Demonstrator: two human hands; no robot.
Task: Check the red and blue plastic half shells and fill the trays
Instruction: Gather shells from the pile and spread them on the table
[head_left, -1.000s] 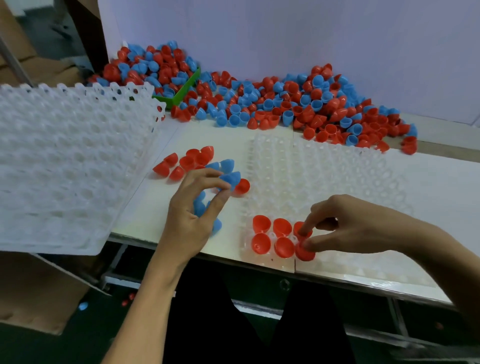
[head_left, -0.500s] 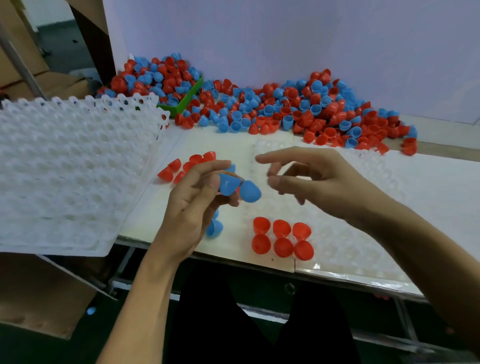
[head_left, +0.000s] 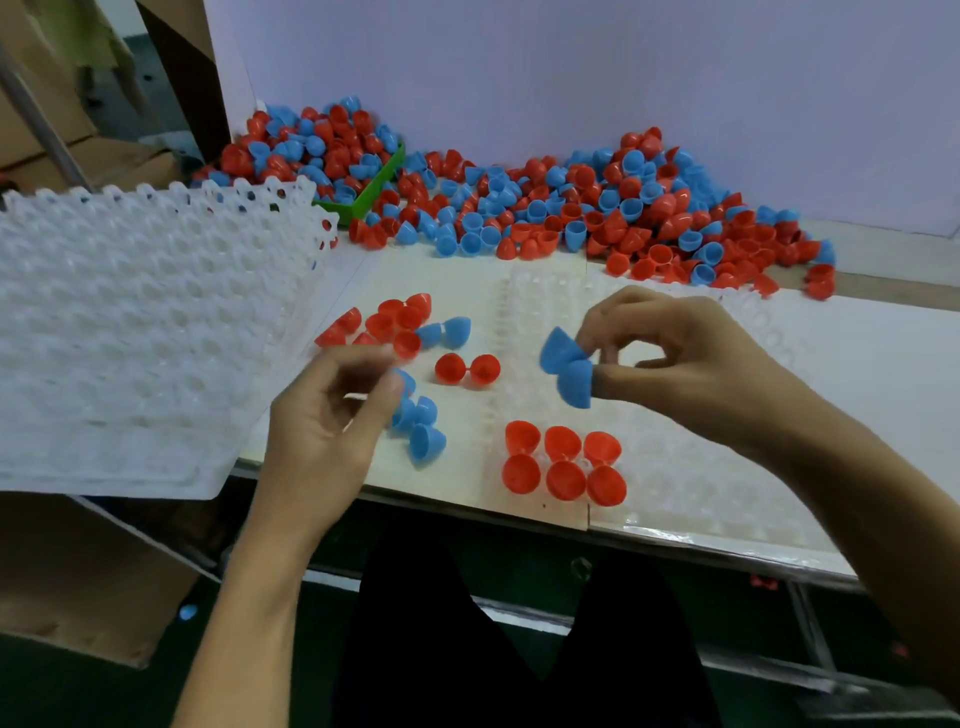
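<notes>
Right hand (head_left: 675, 358) fingers pinching joined blue half shells (head_left: 566, 366), left hand (head_left: 327, 415) loosely curled, empty

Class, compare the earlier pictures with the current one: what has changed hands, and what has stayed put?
The blue shell pair passed from the left hand, now empty and loosely curled, to the right hand, which pinches it above the clear tray. The six red shells stayed in place.

The joined pair of blue plastic half shells (head_left: 566, 367) appeared smooth with a soft sheen. The six red plastic half shells (head_left: 563, 463) looked glossy. The clear moulded plastic tray (head_left: 701, 467) was shiny; the white dimpled plastic tray (head_left: 130, 332) looked matt.
</notes>
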